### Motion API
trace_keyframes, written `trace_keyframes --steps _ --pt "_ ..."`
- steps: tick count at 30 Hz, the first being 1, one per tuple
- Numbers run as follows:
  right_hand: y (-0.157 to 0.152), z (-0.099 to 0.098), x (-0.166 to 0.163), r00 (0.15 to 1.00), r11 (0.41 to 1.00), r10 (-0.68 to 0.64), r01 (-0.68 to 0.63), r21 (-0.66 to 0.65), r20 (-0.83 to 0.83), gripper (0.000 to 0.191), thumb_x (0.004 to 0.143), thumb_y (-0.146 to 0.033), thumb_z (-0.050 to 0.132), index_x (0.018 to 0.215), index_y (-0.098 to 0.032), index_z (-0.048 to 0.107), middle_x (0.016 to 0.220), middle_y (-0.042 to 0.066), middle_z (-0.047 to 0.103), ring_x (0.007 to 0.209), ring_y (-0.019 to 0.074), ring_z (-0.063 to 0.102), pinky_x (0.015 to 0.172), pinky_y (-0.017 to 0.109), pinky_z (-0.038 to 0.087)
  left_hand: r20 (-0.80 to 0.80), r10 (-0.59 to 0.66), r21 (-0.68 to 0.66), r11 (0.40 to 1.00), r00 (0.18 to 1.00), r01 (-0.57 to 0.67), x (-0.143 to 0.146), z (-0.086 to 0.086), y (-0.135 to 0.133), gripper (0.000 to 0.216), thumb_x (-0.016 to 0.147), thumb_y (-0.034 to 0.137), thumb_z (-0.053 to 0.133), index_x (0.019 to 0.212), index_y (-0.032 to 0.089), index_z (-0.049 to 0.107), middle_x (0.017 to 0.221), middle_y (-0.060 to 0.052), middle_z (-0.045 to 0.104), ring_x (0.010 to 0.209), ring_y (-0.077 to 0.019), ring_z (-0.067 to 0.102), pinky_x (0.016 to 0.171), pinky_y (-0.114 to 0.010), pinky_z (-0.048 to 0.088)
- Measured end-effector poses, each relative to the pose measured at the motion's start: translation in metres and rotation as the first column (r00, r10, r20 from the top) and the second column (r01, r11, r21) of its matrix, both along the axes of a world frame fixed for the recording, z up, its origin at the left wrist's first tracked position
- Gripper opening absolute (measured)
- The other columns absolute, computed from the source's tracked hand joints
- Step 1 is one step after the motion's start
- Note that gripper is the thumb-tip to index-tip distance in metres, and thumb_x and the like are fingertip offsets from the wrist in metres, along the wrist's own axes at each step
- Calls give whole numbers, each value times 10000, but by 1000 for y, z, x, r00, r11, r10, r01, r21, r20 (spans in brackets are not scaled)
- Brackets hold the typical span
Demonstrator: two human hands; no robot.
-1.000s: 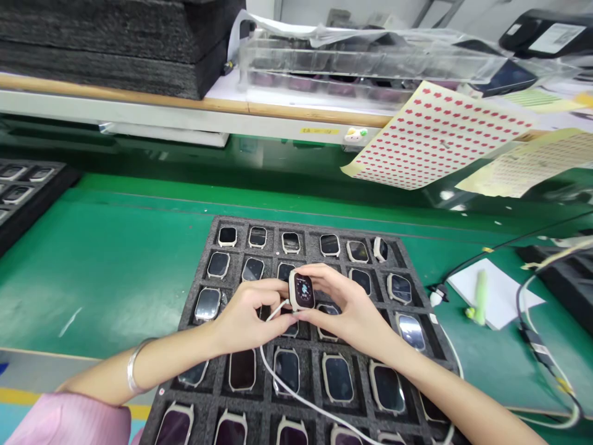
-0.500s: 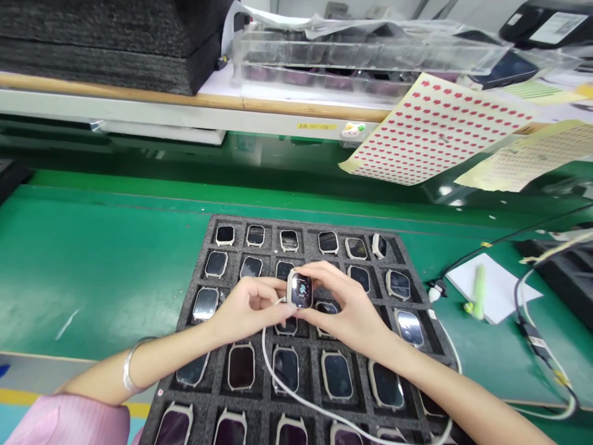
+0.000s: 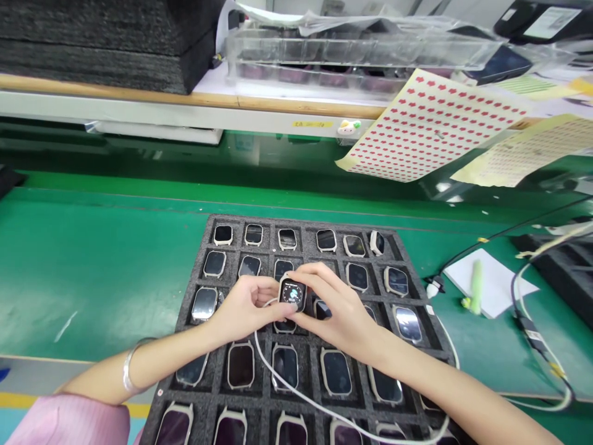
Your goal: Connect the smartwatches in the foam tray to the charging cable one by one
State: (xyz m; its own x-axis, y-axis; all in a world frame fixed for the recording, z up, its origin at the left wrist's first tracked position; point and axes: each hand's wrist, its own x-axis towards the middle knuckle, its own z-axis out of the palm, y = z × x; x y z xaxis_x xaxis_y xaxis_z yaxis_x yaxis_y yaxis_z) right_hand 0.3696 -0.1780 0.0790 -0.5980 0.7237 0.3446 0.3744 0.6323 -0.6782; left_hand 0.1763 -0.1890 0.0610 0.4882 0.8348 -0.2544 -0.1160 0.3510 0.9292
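Between my two hands is a smartwatch point(image 3: 293, 293) without a strap, its screen lit with a round dial. My left hand point(image 3: 248, 309) grips its left side, thumb at the lower edge, with a white cable point(image 3: 296, 402) running from behind that hand. My right hand point(image 3: 340, 312) closes on the watch's right side, fingers on the top edge and thumb below. Under both hands lies a dark foam tray point(image 3: 264, 390) whose compartments hold several strapless watches point(image 3: 336, 372), screens up. The back of the held watch is hidden.
Right of the tray are a white paper pad point(image 3: 498, 290) with a pale green pen-like item point(image 3: 475, 285), cables point(image 3: 532, 334) and another dark tray point(image 3: 556, 272). A shelf point(image 3: 278, 111) at the back carries black foam blocks point(image 3: 92, 49), clear plastic trays point(image 3: 361, 52) and a red-arrow sticker sheet point(image 3: 430, 130).
The watch has moved slightly left and turned, so its lit dial faces me more squarely. Both hands keep hold of it, the right one shifting a little left.
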Motion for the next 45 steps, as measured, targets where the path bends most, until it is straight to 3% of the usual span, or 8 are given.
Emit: trace_keyframes --steps 9,23,25,28,32,35,39,45 --pt "3 -2 -4 999 1000 -3 4 11 -42 394 883 -335 651 1218 -178 514 1052 85 534 942 221 570 814 357 531 7 59 -78 995 998 -59 -2 4 0 274 713 318 761 736 106 589 651 -12 622 592 -125 617 580 -212 530" --pt "6 2 0 992 989 19 -37 -144 -126 477 831 -233 704 1270 -217 517 1129 80 550 978 218 558 861 373 505 2 113 -47 993 994 -113 -2 10 2 258 701 297 771 681 114 590 580 -2 612 520 -109 599 505 -171 501" --pt "9 4 2 978 951 27 -90 -297 -208 415 864 -250 667 1260 -223 545 1114 75 560 935 203 575 837 363 513 33 88 -66 994 996 -86 -3 10 3 241 718 291 759 725 102 610 611 -36 647 544 -129 626 497 -169 497" --pt "12 4 1 910 825 -6 -230 -517 -414 272 914 -269 604 1182 -233 624 1035 60 576 864 180 596 749 322 539 131 -15 -99 995 991 28 -5 9 4 243 741 294 740 789 80 635 666 -91 676 570 -158 652 469 -166 483" --pt "11 -1 -6 805 721 -94 -351 -598 -586 232 852 -289 694 1078 -235 694 920 38 576 723 147 585 608 264 550 207 -90 -103 988 974 113 -6 7 5 274 759 329 718 842 75 658 772 -133 700 531 -153 644 424 -167 464" --pt "11 -4 -7 784 732 -109 -353 -583 -612 247 812 -301 739 1049 -236 711 909 41 578 731 152 578 603 262 548 198 -108 -89 988 974 128 -7 7 4 299 740 342 735 861 80 659 798 -135 703 533 -160 648 418 -175 474" --pt "12 -3 -2 834 772 -37 -327 -545 -551 267 874 -302 669 1135 -243 667 982 57 568 861 176 580 745 312 537 99 -37 -46 998 994 41 -5 7 0 277 711 325 766 799 97 634 619 -63 666 503 -152 633 437 -183 493" --pt "11 -1 3 947 898 65 -193 -394 -316 468 816 -275 727 1249 -229 556 1073 81 557 991 228 563 883 391 490 -18 89 -1 996 996 -89 0 6 -2 263 694 308 774 779 112 622 632 -40 666 529 -150 640 472 -201 514"
